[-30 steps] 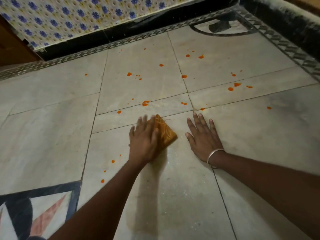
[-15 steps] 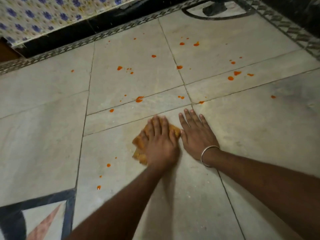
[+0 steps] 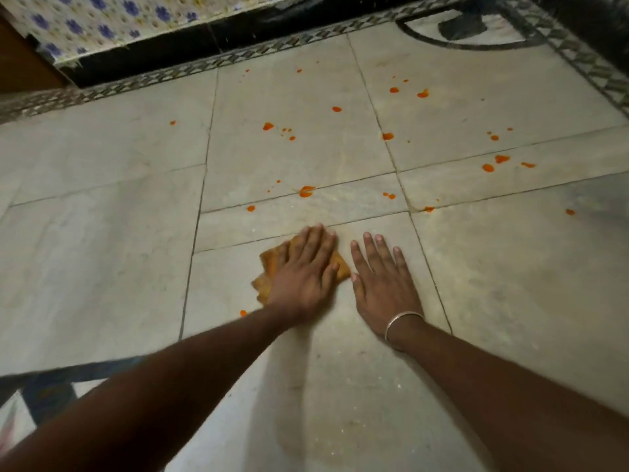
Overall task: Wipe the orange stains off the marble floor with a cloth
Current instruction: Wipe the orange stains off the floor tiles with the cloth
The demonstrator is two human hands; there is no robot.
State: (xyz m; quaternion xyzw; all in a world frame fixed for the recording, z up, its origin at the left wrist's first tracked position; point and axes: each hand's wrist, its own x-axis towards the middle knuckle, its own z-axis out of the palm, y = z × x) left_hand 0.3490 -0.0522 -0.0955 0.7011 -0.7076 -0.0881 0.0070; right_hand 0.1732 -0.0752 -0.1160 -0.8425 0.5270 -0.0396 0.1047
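My left hand point(image 3: 304, 270) lies flat on an orange-brown cloth point(image 3: 269, 267) and presses it onto the pale marble floor point(image 3: 102, 250). The cloth shows at the hand's left side and under its thumb. My right hand point(image 3: 383, 284), with a metal bangle point(image 3: 401, 321) on the wrist, rests flat on the floor just right of the cloth, fingers spread. Orange stains dot the slabs beyond both hands, among them a larger one point(image 3: 306, 191) and a group at the right point(image 3: 500, 161). One small stain point(image 3: 243, 313) sits beside my left wrist.
A patterned tile border point(image 3: 136, 85) and a black skirting run along the far wall. Above it hangs a cloth with blue flowers point(image 3: 102, 22). A dark inlay point(image 3: 463, 27) marks the far right corner, and a blue inlay point(image 3: 44, 390) lies at the lower left.
My left hand slid the cloth to the right next to my right hand, then a little forward. Two small stains left of the cloth are gone. My right hand stayed planted.
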